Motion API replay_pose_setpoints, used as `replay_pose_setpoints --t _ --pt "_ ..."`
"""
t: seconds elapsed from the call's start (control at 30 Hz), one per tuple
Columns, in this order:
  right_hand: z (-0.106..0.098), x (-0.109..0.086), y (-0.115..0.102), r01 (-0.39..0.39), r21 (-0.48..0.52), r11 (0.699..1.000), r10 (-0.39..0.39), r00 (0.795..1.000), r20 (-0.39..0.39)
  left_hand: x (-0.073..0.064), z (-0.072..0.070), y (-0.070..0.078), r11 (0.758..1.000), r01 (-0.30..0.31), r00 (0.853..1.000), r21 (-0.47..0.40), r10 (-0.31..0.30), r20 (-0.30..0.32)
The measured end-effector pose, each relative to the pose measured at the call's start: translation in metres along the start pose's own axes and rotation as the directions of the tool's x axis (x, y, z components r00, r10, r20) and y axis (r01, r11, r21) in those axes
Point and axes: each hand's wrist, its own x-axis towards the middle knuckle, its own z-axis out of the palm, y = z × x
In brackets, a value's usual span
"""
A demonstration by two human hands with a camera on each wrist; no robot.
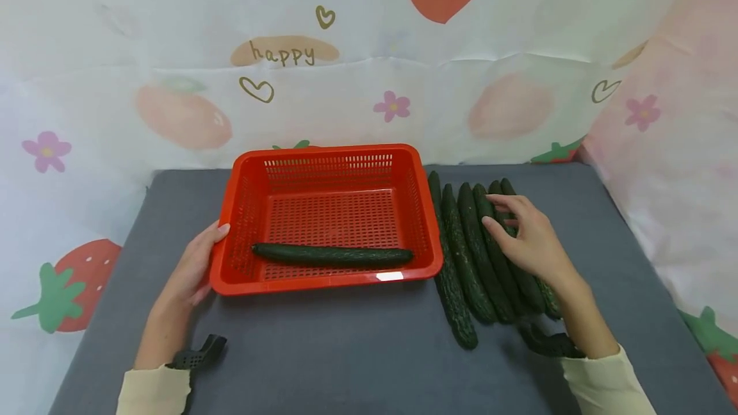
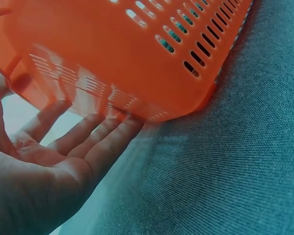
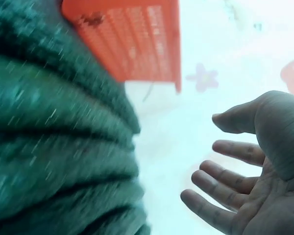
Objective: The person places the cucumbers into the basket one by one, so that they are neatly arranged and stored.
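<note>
A red plastic basket with slotted walls stands on the left half of the table. One dark green cucumber lies lengthwise in it, near the front wall. My left hand grips the basket's left side, thumb over the rim; the left wrist view shows the fingers against the outer wall. To the basket's right, several cucumbers lie side by side. Over the right part of that row hovers my right hand, fingers spread and loosely bent, with nothing between them in the right wrist view.
A grey cloth covers the table. Behind it hangs a white sheet printed with strawberries, flowers and hearts, which also runs along both sides. The leftmost cucumber of the row lies right beside the basket's right wall.
</note>
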Motion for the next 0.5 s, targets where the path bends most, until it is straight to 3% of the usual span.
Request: replay_pose_setpoints --t 0.27,0.5 --pt "-0.009 -0.024 0.041 -0.118 -0.029 0.993 0.117 0.993 -0.031 0.005 0.005 -0.002 0.999 0.027 1.000 0.020 -0.027 0.003" --pt "-0.002 -0.027 0.059 -0.151 -0.062 0.987 0.150 0.988 -0.022 0.000 -0.001 0.004 1.000 0.022 1.000 0.007 -0.022 -0.018"
